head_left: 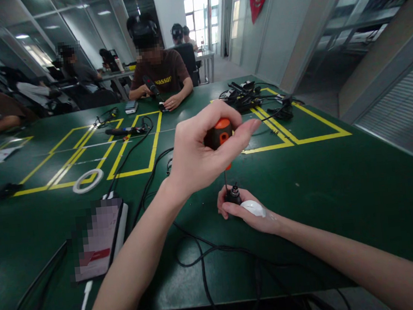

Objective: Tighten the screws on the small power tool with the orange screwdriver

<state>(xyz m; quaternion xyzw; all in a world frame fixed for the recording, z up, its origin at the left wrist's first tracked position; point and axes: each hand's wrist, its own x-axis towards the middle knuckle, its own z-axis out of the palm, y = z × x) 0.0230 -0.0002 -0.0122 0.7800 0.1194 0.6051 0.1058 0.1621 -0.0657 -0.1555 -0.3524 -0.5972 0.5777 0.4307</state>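
Both hands are busy at the table's middle. Left hand [199, 151] is closed around the orange-and-black handle of a screwdriver [219, 136], held upright, its thin shaft pointing straight down. Right hand [250, 211], at 5 o'clock from it, pinches a small black part [233, 195] against the green table [341, 186], with something white at the palm. The tip sits in the part's top, so the screw work looks underway, not finished. A black cable [202, 258] loops at 6 o'clock.
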